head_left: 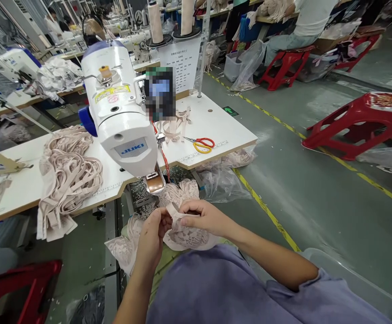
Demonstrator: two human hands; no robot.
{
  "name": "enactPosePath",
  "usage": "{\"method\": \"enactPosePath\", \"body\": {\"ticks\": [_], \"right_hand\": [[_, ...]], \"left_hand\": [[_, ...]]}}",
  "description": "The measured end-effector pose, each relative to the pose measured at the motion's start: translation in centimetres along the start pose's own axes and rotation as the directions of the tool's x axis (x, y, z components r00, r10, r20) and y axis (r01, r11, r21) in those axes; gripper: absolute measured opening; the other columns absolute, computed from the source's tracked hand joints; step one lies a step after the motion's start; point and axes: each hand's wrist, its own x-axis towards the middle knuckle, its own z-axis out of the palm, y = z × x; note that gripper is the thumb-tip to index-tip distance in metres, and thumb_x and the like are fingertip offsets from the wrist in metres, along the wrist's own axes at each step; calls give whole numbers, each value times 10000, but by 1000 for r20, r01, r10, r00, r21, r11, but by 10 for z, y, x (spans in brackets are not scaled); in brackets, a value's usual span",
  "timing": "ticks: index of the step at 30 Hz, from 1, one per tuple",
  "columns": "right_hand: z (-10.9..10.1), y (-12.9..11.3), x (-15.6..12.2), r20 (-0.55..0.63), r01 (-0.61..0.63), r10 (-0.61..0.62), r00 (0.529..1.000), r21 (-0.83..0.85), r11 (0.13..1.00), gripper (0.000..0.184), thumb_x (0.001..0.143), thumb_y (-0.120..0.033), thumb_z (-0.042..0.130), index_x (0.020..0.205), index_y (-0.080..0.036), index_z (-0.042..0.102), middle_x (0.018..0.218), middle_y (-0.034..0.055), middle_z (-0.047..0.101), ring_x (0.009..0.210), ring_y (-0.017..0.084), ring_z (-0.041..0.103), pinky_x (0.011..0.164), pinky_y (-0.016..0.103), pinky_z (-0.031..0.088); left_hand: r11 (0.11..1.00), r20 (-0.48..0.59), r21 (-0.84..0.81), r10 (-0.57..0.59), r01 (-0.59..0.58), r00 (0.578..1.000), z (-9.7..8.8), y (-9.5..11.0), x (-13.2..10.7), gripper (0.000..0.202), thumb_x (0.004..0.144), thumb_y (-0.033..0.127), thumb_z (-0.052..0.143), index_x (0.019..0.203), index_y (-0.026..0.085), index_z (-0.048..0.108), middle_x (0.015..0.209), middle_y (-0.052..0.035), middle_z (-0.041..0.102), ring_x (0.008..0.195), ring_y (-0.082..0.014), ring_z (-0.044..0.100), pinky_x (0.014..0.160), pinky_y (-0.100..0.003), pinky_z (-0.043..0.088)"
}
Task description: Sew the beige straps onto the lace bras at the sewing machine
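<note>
Just in front of my lap, I hold a beige lace bra [187, 237] between both hands. My left hand [153, 231] pinches its plain edge band, with the fingertips partly hidden by the fabric. On the other side, my right hand [209, 218] is closed on the same band, thumb on top. More of the lace fabric [179, 191] hangs behind my hands, and another lace cup [122, 247] lies left of my left wrist. The head of a white JUKI sewing machine [122, 121] stands right beyond my hands.
Scissors [202, 145] with red and yellow handles lie on the white table [229, 130] by loose fabric strips [175, 126]. A heap of beige straps [71, 175] hangs over the table's left front edge. Red stools [361, 121] stand right. A seated person [312, 22] is farther back.
</note>
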Motion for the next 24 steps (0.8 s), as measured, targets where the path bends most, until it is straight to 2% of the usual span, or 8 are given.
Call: {"method": "enactPosePath", "body": {"ticks": [8,11,14,16,18,20,22,24], "right_hand": [[4,-2,-9,12,16,-16,1000,3,1000,237,821,-401,724,879,-171,720,868,12,627,795,143,567,724,246,414],[5,-4,-7,25,41,-40,999,-19,999,251,840,-413,704,895,-168,711,883,19,633,817,152,581,746,253,424],[3,11,-1,53,126,-116,992,-245,961,278,897,-436,627,946,-171,697,890,29,631,826,161,573,756,265,415],[2,33,2,102,157,-124,987,-471,868,330,928,-455,572,1084,-180,666,944,47,645,834,172,566,754,275,408],[-3,58,1,163,156,-65,984,-643,750,367,962,-456,503,1170,-180,629,993,71,665,838,183,572,746,280,410],[-12,80,-5,234,172,12,972,-745,644,389,1012,-413,379,1002,-163,676,882,70,673,779,177,571,712,274,407],[-24,92,-12,292,227,17,956,-779,584,427,1022,-391,347,901,-160,685,824,60,667,754,167,569,713,269,409],[-35,94,-18,314,256,-4,949,-766,589,407,1018,-401,368,917,-174,691,841,51,669,784,166,580,758,274,422]], "left_hand": [[999,18,13,49,-49,999,0,5,-10,426,949,511,509,1026,144,713,790,-28,575,722,-140,495,664,-252,425],[998,34,13,54,-55,998,4,6,-12,397,950,492,513,1059,166,714,908,-55,647,797,-162,551,708,-263,452],[999,75,-12,34,-33,997,10,13,-10,331,906,448,604,1047,173,720,1023,-77,683,954,-203,595,824,-282,472],[997,64,-80,20,-15,998,7,26,-6,292,852,421,685,974,159,725,912,-64,695,931,-206,619,824,-283,487],[980,-12,-199,15,-17,1000,-7,48,-4,217,821,359,733,882,153,705,680,-4,636,772,-169,630,779,-284,511],[939,-123,-337,34,-74,992,-33,74,-5,117,821,240,731,799,158,650,501,74,487,590,-108,564,766,-291,533],[879,-224,-422,135,-221,965,-68,99,-8,121,836,173,694,789,171,582,523,88,494,589,-103,556,709,-286,546],[820,-324,-451,218,-353,921,-108,118,-11,201,869,142,613,723,187,482,496,98,470,501,-82,483,563,-219,495]]}}
